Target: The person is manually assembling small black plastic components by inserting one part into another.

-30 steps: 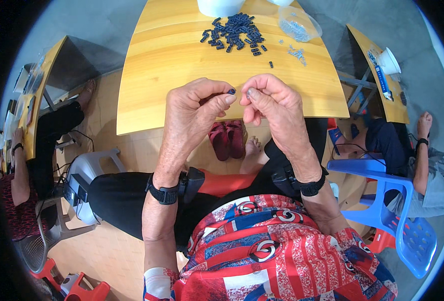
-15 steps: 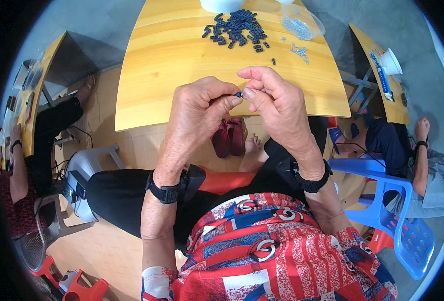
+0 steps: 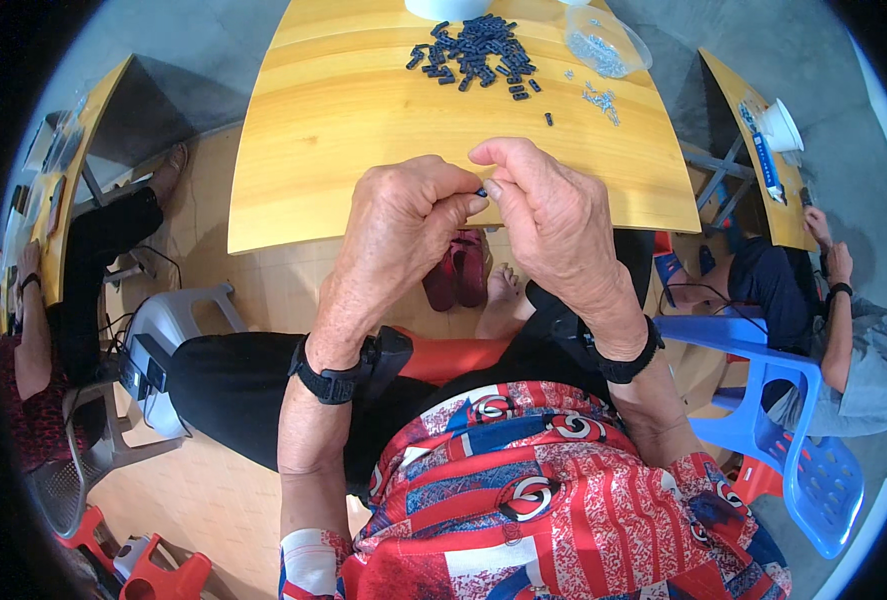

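Above the near edge of the wooden table [image 3: 333, 150], my left hand [image 3: 398, 210] pinches a small dark plastic piece [image 3: 481, 192] between thumb and forefinger. My right hand [image 3: 558, 215] meets it from the other side, its thumb tip at the end of the piece. The right forefinger arches above, apart from the thumb. The other right fingers curl behind, and what they may hold is hidden. Farther off lies a heap of similar black pieces [image 3: 475, 55], with one loose black piece [image 3: 549, 119] nearer to my right hand.
Right of the heap are small silvery metal parts [image 3: 601, 100] and a clear plastic tub [image 3: 631, 45] holding more. A white container [image 3: 448, 8] stands at the far edge. A blue plastic chair [image 3: 813, 460] is on the right, and people sit at side tables on both sides.
My right hand has shifted slightly, its thumb now more upright against the end of the piece. The left hand keeps its pinch. The person at right has brought both hands together.
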### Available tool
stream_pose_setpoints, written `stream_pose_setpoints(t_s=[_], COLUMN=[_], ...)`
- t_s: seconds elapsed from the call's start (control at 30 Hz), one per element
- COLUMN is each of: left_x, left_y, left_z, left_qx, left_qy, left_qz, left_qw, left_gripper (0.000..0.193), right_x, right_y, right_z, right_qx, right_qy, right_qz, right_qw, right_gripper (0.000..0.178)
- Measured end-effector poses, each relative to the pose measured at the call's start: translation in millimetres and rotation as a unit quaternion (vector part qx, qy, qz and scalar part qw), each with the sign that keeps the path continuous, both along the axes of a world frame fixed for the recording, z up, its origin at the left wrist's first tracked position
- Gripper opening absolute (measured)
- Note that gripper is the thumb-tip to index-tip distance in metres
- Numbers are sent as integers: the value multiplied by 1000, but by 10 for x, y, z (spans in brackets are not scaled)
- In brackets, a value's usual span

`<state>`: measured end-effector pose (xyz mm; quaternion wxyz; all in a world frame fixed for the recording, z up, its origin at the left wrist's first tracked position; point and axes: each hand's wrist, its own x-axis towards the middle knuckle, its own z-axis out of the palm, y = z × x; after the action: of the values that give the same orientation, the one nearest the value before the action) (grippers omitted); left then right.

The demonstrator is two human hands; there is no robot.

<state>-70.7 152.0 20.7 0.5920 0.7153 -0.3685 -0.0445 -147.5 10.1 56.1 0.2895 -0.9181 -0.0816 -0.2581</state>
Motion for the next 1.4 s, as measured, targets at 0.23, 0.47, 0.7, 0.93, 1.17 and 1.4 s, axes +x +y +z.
stream_pose_setpoints(t_s=[0.23, 0.47, 0.7, 0.93, 1.17, 1.4], left_x=[-13, 13, 38, 26, 26, -17], left_y=[25, 61, 87, 72, 69, 70], left_z=[17, 34, 76, 110, 99, 144], left_qx=[-3, 19, -51, -64, -46, -49], left_qy=[5, 6, 179, 273, 282, 300], left_qz=[13, 3, -11, -28, -47, -42], left_qw=[1000, 1000, 983, 960, 957, 952], left_gripper=[7, 7, 11, 13, 11, 9], right_x=[39, 71, 68, -12, -21, -19], right_y=[18, 32, -72, 28, 40, 28], right_z=[-8, -3, -42, -70, -73, -127], right_qx=[-14, 38, 288, 93, 54, 132], right_qy=[-11, 0, 64, -56, -70, -63], right_qz=[17, 25, -7, -29, -18, 41], right_qw=[1000, 999, 956, 994, 996, 988], right_gripper=[21, 15, 9, 7, 11, 13])
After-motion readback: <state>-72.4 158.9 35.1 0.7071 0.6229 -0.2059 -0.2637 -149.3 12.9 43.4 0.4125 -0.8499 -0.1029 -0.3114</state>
